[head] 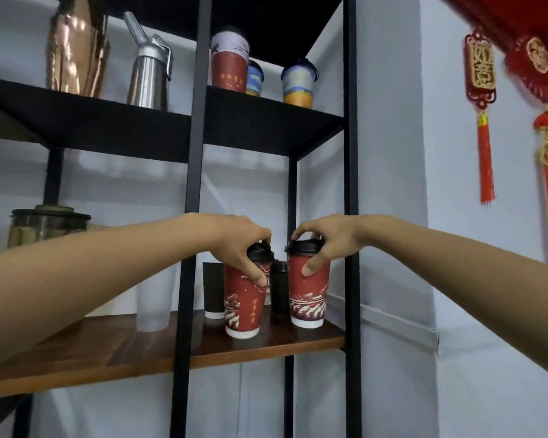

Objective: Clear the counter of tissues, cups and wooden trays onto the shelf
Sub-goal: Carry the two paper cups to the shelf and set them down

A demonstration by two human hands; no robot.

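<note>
Two red paper cups with black lids stand on the wooden shelf board point(140, 352) of a black metal rack. My left hand point(238, 245) grips the left red cup point(244, 306) from above, fingers over its lid and thumb on its side. My right hand point(326, 241) holds the right red cup point(309, 295) the same way, thumb pressed on its wall. Both cups rest upright on the board, a small gap between them. The counter, tissues and wooden trays are out of view.
Behind the red cups stand two black cups point(214, 289) and a frosted clear cup point(152, 305). A lidded jar point(45, 226) sits at the left. The black upper shelf point(266, 121) carries printed cups, a copper jug and a steel dispenser. Red tassel ornaments point(484, 121) hang on the right wall.
</note>
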